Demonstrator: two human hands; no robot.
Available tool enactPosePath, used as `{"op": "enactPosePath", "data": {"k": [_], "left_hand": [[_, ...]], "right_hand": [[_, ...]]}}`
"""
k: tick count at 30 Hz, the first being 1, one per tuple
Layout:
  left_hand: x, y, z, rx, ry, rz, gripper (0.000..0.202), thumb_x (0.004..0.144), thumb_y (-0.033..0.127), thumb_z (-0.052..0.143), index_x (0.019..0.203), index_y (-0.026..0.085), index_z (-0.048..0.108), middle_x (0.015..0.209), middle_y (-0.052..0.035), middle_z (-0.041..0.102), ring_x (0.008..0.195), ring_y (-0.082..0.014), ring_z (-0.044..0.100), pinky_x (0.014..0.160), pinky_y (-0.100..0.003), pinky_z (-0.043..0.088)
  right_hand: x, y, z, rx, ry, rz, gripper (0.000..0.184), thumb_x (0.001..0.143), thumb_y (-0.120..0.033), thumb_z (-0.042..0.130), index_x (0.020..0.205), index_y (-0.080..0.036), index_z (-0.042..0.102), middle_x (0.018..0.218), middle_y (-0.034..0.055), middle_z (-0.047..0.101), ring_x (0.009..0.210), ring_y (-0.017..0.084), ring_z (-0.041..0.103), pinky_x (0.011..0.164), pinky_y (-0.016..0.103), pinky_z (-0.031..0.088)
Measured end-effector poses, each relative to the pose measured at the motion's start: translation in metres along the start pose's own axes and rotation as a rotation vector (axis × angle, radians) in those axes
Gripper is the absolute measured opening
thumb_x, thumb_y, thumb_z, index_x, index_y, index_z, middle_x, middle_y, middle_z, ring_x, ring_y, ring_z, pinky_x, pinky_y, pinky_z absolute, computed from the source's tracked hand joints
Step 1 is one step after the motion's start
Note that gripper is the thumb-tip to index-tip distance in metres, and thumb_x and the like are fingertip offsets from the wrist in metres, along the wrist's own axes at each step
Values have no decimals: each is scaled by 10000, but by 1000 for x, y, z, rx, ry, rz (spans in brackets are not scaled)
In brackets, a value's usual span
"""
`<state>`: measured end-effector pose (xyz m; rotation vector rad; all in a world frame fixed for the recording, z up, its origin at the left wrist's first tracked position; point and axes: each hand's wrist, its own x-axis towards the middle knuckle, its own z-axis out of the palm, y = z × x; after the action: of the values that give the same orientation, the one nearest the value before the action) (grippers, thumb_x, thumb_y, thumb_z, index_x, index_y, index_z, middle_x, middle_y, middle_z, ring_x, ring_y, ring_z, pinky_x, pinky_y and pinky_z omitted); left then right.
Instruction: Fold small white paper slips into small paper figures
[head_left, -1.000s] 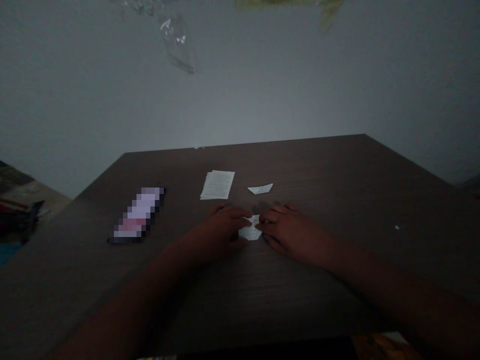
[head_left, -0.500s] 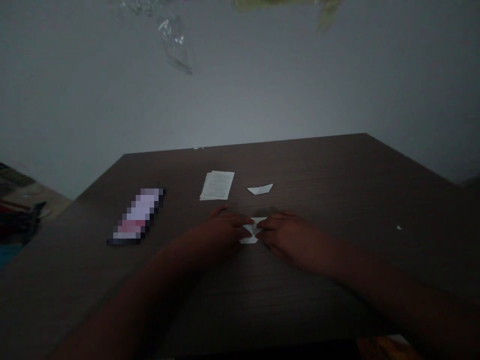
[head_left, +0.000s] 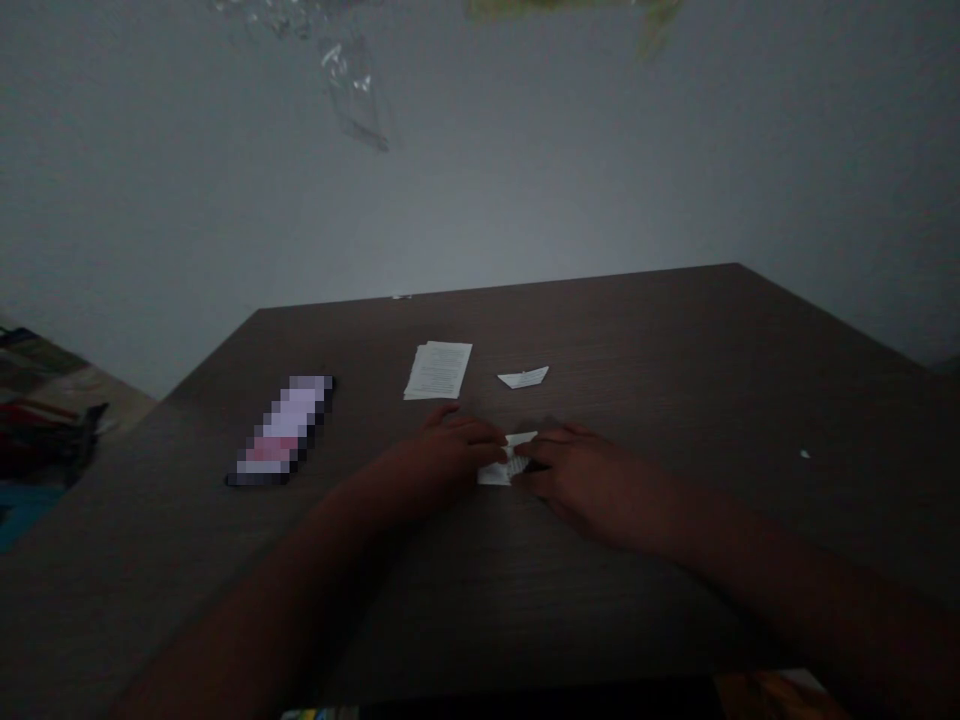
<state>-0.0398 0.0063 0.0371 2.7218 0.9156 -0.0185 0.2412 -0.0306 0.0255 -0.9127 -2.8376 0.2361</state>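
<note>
A small printed sheet of paper [head_left: 495, 474], partly folded, lies on the brown table between my two hands. From the left, my left hand [head_left: 459, 452] presses its fingers onto the paper. My right hand [head_left: 574, 465] pinches the paper's right side, with a dark gap showing between thumb and fingers. Both hands cover much of the sheet, so its full shape is hidden. Just beyond them sits a small folded paper boat [head_left: 523, 377].
A stack of printed paper sheets [head_left: 439, 370] lies behind my left hand. At the left is a phone [head_left: 285, 430] with a blurred screen. A tiny paper scrap [head_left: 805, 454] rests at the right. The table [head_left: 637, 330] meets a pale wall [head_left: 525, 180].
The right thumb and fingers have spread a little apart at the paper's right side, and its printed fold shows more. The view has shifted slightly.
</note>
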Motion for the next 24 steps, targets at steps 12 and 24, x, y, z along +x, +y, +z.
{"op": "enactPosePath", "data": {"k": [12,24], "left_hand": [[-6,-9,-3,-87,37,48,214,1176,237,712,1211,312,909,1544,-43,858,1478,-317,768,1484,-612,338],[4,-2,-1,-137,72,-69,205,1169,165,689,1198,285,853,1355,-22,893,1348,-290,812,1459,-681,298]], "right_hand": [[-5,8,1,216,41,-6,245,1149,-191,701,1242,-280,910,1394,99,878,1381,302,776,1309,541,562],[2,4,0,135,34,-54,191,1120,-141,730,1016,-221,869,1273,117,822,1277,319,738,1181,527,635]]}}
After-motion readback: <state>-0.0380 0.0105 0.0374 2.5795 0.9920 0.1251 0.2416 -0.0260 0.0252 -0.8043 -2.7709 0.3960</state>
